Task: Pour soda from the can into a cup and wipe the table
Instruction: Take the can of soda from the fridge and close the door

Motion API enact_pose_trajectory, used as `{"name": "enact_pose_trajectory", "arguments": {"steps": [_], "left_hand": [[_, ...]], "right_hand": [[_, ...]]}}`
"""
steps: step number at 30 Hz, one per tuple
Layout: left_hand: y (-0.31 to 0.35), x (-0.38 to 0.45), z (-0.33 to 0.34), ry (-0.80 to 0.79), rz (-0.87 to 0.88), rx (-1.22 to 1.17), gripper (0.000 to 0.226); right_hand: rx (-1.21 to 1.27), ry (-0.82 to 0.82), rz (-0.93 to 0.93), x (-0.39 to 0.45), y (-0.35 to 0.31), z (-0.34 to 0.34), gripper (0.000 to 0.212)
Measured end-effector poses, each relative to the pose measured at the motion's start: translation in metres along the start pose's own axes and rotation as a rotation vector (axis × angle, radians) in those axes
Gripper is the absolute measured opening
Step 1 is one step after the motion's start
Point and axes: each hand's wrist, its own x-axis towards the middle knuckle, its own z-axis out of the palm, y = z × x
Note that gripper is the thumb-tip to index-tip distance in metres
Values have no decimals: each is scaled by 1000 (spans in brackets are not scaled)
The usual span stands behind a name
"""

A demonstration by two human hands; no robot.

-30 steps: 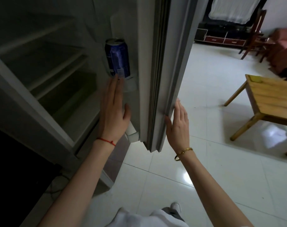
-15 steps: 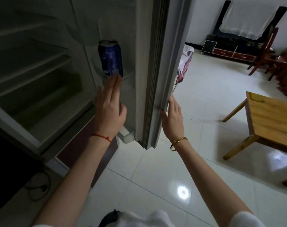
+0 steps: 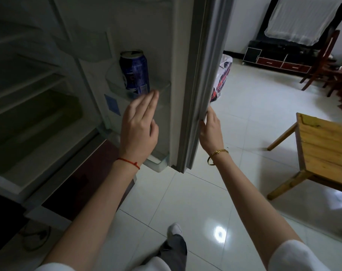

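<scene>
A dark blue soda can (image 3: 134,72) stands upright in a clear shelf on the inside of the open fridge door (image 3: 187,79). My left hand (image 3: 140,124) is flat with fingers together, its fingertips just below the can at the shelf's front edge, holding nothing. My right hand (image 3: 210,130) rests against the outer edge of the door, fingers on the edge. The wooden table (image 3: 326,145) stands at the right on the tiled floor. No cup or cloth is in view.
The fridge interior (image 3: 29,98) with bare shelves fills the left. A checked bag (image 3: 221,79) sits behind the door. A dark TV cabinet (image 3: 273,59) and wooden chairs (image 3: 322,61) stand at the far right. My foot (image 3: 175,230) is on the glossy tiles.
My left hand has stayed just below the can. The view has pulled back and shifted, showing more of the room. My right hand stays on the door edge.
</scene>
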Motion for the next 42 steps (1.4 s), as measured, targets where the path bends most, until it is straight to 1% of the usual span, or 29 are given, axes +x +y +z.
{"name": "enact_pose_trajectory", "arguments": {"steps": [4, 13, 17, 23, 26, 30, 35, 37, 42], "left_hand": [[13, 26, 31, 34, 14, 20, 63], [27, 88, 104, 51, 48, 99, 61], [31, 112, 131, 53, 48, 159, 61], [37, 142, 161, 44, 11, 198, 60], [39, 155, 176, 50, -9, 218, 60], [42, 170, 196, 77, -46, 253, 60], [50, 188, 222, 115, -123, 320, 59], [56, 196, 232, 130, -165, 349, 60], [65, 213, 255, 122, -254, 411, 63]], "right_hand": [[38, 14, -10, 46, 35, 4, 53], [25, -57, 17, 144, 97, 11, 48], [60, -69, 2, 183, 114, 19, 46], [59, -112, 0, 230, 131, 31, 49], [96, -120, -28, 249, 136, 33, 48], [127, -144, -82, 273, 147, 39, 41], [134, -194, -133, 303, 158, 43, 21], [138, -232, -164, 317, 163, 43, 23], [180, -308, -238, 350, 177, 50, 42]]}}
